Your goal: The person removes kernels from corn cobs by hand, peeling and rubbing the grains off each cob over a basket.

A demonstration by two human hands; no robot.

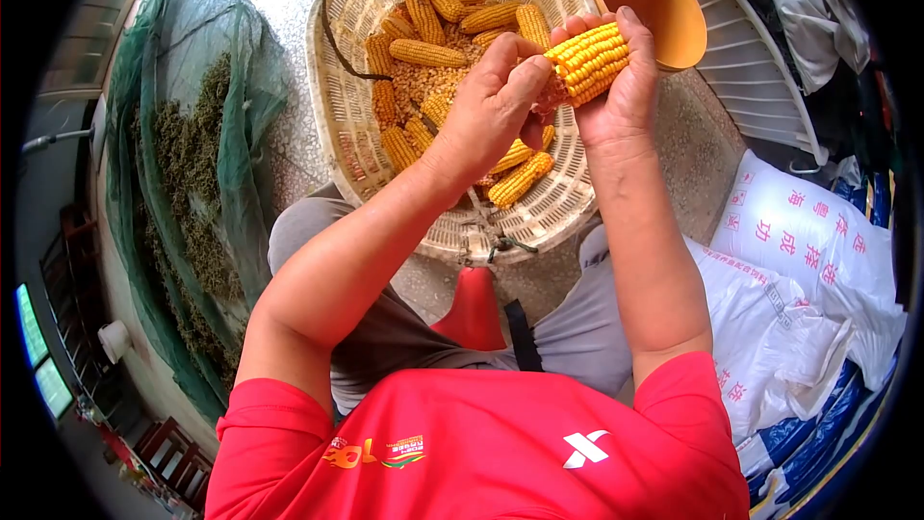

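A yellow corn cob point(595, 60) is held over the basket, its left end stripped to reddish core and the rest covered in kernels. My right hand point(630, 87) is closed around its far side and underside, thumb along the edge. My left hand point(496, 101) has its fingers bent and pressed at the stripped end; part of the fingertips is hidden. Below both hands, a round woven basket point(335, 135) holds loose kernels point(423, 87) and several whole cobs point(426, 54). A few cobs lie partly hidden under my left hand.
An orange-brown bucket point(690, 24) stands beyond my right hand, beside a white slatted rack point(756, 67). White printed sacks point(794, 231) lie at the right. Green netting point(241, 125) with dried plants point(207, 135) spreads at the left. Between my legs is a red object point(474, 313).
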